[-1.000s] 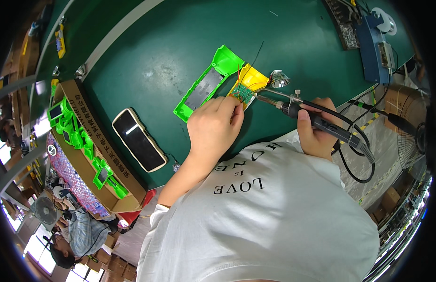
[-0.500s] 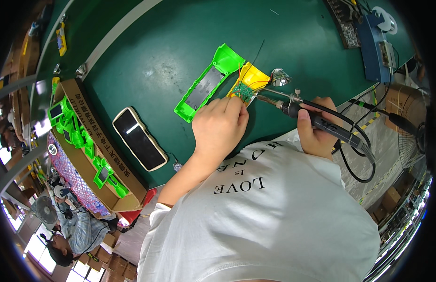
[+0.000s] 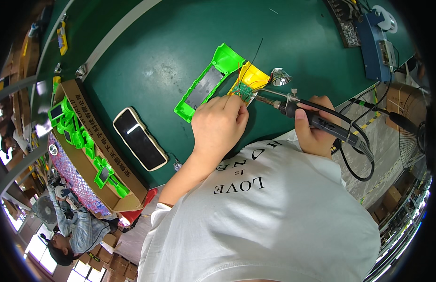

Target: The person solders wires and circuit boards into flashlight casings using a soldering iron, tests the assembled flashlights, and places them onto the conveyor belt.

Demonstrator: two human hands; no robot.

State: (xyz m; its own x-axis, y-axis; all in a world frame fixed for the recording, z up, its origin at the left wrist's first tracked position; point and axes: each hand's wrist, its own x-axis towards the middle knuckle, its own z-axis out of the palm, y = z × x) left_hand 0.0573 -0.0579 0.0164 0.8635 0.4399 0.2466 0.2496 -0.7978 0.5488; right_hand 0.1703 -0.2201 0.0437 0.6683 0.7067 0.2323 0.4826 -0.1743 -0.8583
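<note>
My right hand is wrapped round the handle of a soldering iron with a thin metal feed tube along its top. The iron's tip points left, at the edge of a small green circuit board. That board lies in a yellow plastic housing half, with red and black thin wires around it. My left hand is closed over the near end of the housing and board; its fingertips, and whatever they pinch, are hidden. Left of it lies a bright green housing half. A silvery reflector cup sits to the right.
A phone-like device lies on the green table at left. Beyond it, a cardboard box holds several green housings. A blue soldering station with a solder spool stands far right. The iron's cable loops beside my right hand.
The soldering iron has shifted very slightly left, its tip staying by the board's edge. A loose black wire above the board leans a little differently. My left hand has barely moved.
</note>
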